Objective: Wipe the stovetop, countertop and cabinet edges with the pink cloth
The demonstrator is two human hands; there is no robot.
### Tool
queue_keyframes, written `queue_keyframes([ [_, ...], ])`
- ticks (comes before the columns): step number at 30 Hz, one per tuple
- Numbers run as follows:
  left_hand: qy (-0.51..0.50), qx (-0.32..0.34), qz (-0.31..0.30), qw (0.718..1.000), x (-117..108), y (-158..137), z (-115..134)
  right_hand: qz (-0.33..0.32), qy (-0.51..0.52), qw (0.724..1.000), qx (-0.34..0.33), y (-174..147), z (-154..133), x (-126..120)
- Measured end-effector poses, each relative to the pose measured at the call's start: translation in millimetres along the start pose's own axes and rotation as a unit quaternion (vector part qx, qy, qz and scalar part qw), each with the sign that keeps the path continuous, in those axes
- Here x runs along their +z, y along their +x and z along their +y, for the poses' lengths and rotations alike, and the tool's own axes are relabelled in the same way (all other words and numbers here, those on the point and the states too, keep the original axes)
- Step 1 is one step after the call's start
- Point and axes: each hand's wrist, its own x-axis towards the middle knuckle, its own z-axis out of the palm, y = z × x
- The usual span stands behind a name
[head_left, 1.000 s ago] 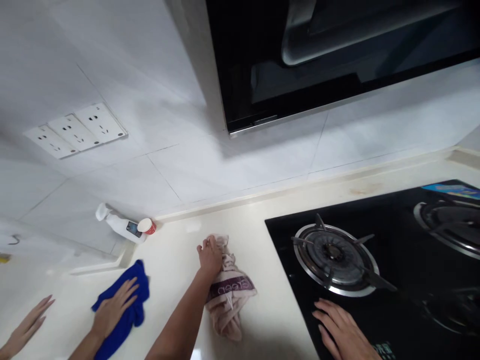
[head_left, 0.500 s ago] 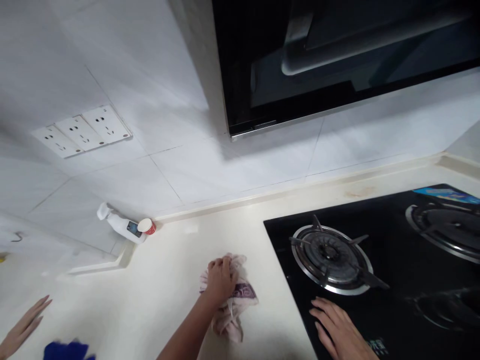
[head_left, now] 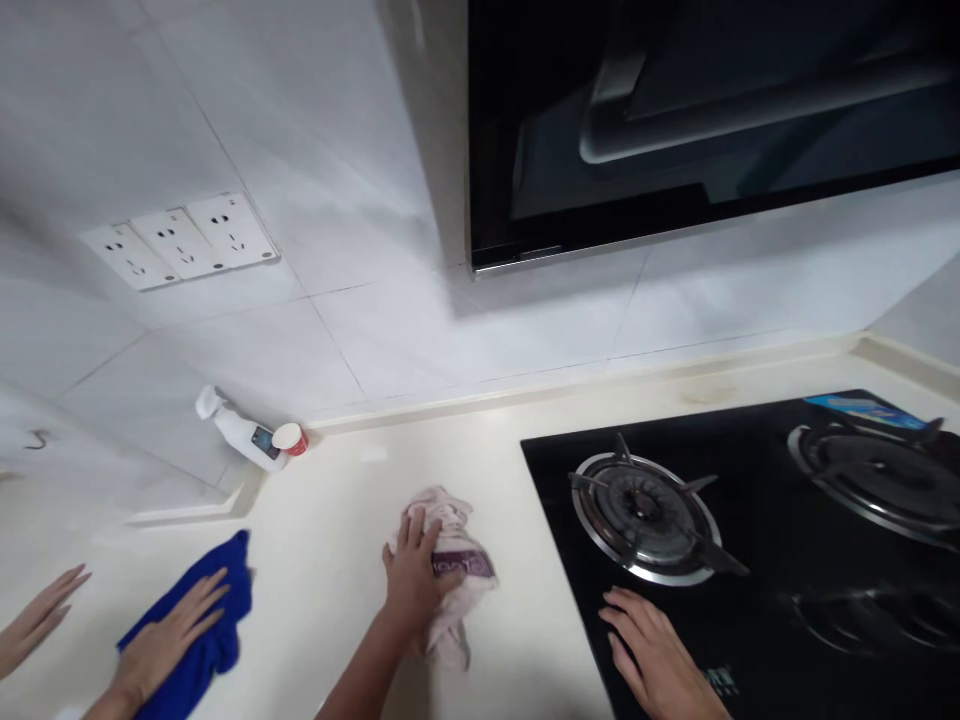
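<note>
On the pale counter, my left hand (head_left: 412,572) is closed over a crumpled pink cloth (head_left: 460,590) with a dark purple band. Its fingers curl onto the upper left side, and the thumb reaches across the band. My right hand (head_left: 651,645) rests on the front left part of the black glass gas stove (head_left: 555,500). Its fingers are slightly bent and apart, with nothing in them. Just beyond its fingertips lies the round left burner (head_left: 643,510).
At left, a co-worker's hand (head_left: 172,635) lies flat on a blue cloth (head_left: 217,625); another hand (head_left: 41,615) hovers nearby. A white spray bottle (head_left: 241,432) and red-and-white paper cup (head_left: 291,438) stand in the corner. A black range hood (head_left: 675,200) overhangs the stove.
My left hand and the pink cloth have shifted slightly left and away from me, with its fingers more spread. The co-worker's blue cloth and a hand on it have moved further into view.
</note>
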Motion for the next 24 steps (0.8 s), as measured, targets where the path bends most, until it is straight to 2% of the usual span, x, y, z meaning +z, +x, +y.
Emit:
queue_keyframes([
  [3, -0.004, -0.045, 0.018, 0.999, -17, 53, 2, 0.004, 0.005, 1.000, 0.003, 4, -3, -4],
  [7, 0.011, -0.089, -0.010, 0.996, -54, 116, 4, -0.006, 0.016, 1.000, 0.016, 8, -8, -10],
  [9, 0.021, -0.090, -0.017, 0.996, -65, 133, 8, -0.014, 0.023, 0.999, 0.025, 10, -11, -13],
  [11, 0.026, -0.093, 0.018, 0.995, -66, 140, 19, -0.017, 0.029, 0.999, 0.033, 12, -13, -15],
  [14, 0.032, -0.062, 0.076, 0.995, -53, 131, 53, -0.014, 0.043, 0.998, 0.041, 15, -15, -17],
  [17, 0.035, 0.033, 0.078, 0.996, -28, 105, 99, -0.008, 0.057, 0.997, 0.047, 18, -18, -19],
  [20, 0.020, 0.124, 0.103, 0.987, 0, 64, 136, -0.004, 0.061, 0.997, 0.042, 20, -20, -21],
  [22, 0.001, 0.158, 0.122, 0.980, 16, 33, 146, 0.003, 0.058, 0.998, 0.038, 21, -21, -21],
  [24, -0.024, 0.190, 0.120, 0.974, 29, 5, 144, 0.009, 0.054, 0.998, 0.035, 21, -21, -21],
])
